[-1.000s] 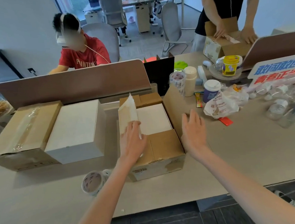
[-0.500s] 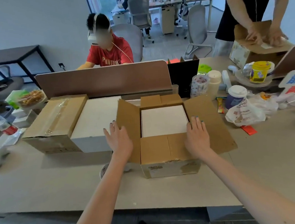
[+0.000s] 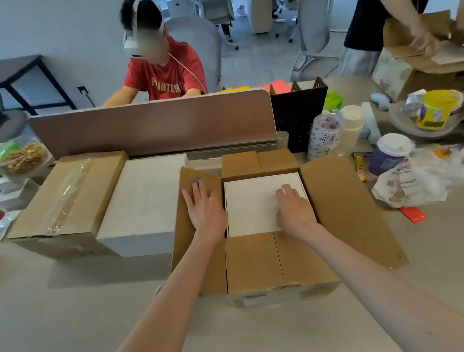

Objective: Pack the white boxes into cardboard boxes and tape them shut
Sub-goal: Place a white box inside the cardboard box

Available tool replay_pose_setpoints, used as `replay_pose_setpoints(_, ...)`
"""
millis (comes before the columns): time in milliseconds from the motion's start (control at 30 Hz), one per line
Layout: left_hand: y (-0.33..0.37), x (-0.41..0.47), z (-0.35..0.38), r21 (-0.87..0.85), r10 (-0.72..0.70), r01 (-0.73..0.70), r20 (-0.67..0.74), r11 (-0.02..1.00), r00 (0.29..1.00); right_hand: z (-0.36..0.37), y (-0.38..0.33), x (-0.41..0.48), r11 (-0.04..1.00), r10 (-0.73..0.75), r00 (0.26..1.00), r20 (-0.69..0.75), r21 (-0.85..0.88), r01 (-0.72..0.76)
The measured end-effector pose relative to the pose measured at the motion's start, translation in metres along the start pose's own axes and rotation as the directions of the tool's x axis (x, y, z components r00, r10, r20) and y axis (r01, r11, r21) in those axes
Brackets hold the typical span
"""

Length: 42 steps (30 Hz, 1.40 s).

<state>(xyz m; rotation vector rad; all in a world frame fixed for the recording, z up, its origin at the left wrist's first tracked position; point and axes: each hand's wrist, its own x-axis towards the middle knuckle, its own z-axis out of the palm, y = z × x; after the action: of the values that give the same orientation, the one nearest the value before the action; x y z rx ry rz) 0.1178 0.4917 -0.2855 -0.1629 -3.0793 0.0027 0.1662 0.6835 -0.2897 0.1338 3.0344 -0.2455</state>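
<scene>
Down at the middle of the beige desk point(image 3: 69, 313), on the head camera, I have the open brown cardboard box point(image 3: 254, 263) with all four flaps folded outward. The flat white square box point(image 3: 252, 202) lies inside it, level, and fills the opening almost edge to edge.

A second ago the left hand point(image 3: 204, 205) was standing the left flap point(image 3: 183, 243) upright, while the right hand point(image 3: 294, 209) hovered over the right flap point(image 3: 344, 208). Half a second ago both palms lay flat on those flaps, one on each side of the opening. Now the left hand stays spread flat on the left flap, holding it down. The right hand has crossed inward onto the white box, with bent fingers pressing on its top. Neither hand grips anything, and the two sit apart with the left edge of the opening between them.

I read this as a seating push, making sure the white box is fully down before the flaps come over. Packing of this carton looks done, and folding and taping remain; no tape is in either hand.

At the left stand a cardboard box already taped shut point(image 3: 68, 194) and, touching its right side, a second bare white box point(image 3: 144, 205) still waiting for a carton.
</scene>
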Motion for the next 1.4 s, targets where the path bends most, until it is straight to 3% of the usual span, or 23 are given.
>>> replay_pose_setpoints(200,0.014,0.065,0.015,-0.025,0.065,-0.063,0.06,0.998,0.996,-0.002,0.009,0.063,0.998,0.017,1.0,-0.021,0.054,-0.016)
replay_pose_setpoints(333,0.021,0.097,0.021,-0.066,0.051,-0.044,0.106,0.997,0.993,0.002,0.021,0.097,1.0,0.007,0.994,-0.112,-0.004,-0.008)
replay_pose_setpoints(433,0.024,0.11,0.018,-0.206,0.021,0.004,0.117,0.979,0.993,0.002,0.027,0.118,0.997,0.075,0.967,-0.245,0.008,-0.075)
replay_pose_setpoints(533,0.024,0.121,0.015,-0.405,-0.102,0.159,0.159,0.901,0.982,-0.001,0.033,0.136,0.969,0.231,0.948,-0.219,0.134,-0.206)
replay_pose_setpoints(600,0.017,0.129,0.021,-0.531,-0.206,0.292,0.216,0.795,0.954,-0.007,0.04,0.145,0.876,0.383,0.919,-0.093,0.354,-0.329)
replay_pose_setpoints(733,0.005,0.134,0.035,-0.781,-0.246,0.417,0.338,0.466,0.908,-0.013,0.063,0.159,0.464,0.561,0.811,0.165,0.749,-0.473)
replay_pose_setpoints(833,0.0,0.133,0.034,-0.835,-0.21,0.457,0.409,0.306,0.888,-0.02,0.073,0.161,0.196,0.513,0.812,0.279,0.883,-0.427)
replay_pose_setpoints(900,-0.004,0.133,0.032,-0.836,-0.18,0.468,0.432,0.287,0.884,-0.027,0.078,0.158,0.136,0.425,0.834,0.352,0.886,-0.444)
replay_pose_setpoints(1100,-0.019,0.132,0.014,-0.86,0.128,0.391,0.45,0.328,0.884,-0.034,0.1,0.145,0.292,0.155,0.935,0.318,0.89,-0.351)
replay_pose_setpoints(1133,-0.022,0.132,0.013,-0.852,0.164,0.369,0.451,0.373,0.877,-0.036,0.102,0.142,0.376,0.094,0.946,0.309,0.869,-0.321)
replay_pose_setpoints(1233,-0.03,0.134,0.018,-0.856,0.241,0.298,0.424,0.423,0.873,-0.04,0.101,0.137,0.5,-0.036,0.944,0.329,0.824,-0.268)
replay_pose_setpoints(1400,-0.029,0.131,0.023,-0.865,0.295,0.192,0.355,0.463,0.887,-0.024,0.095,0.144,0.791,-0.1,0.934,0.344,0.597,-0.135)
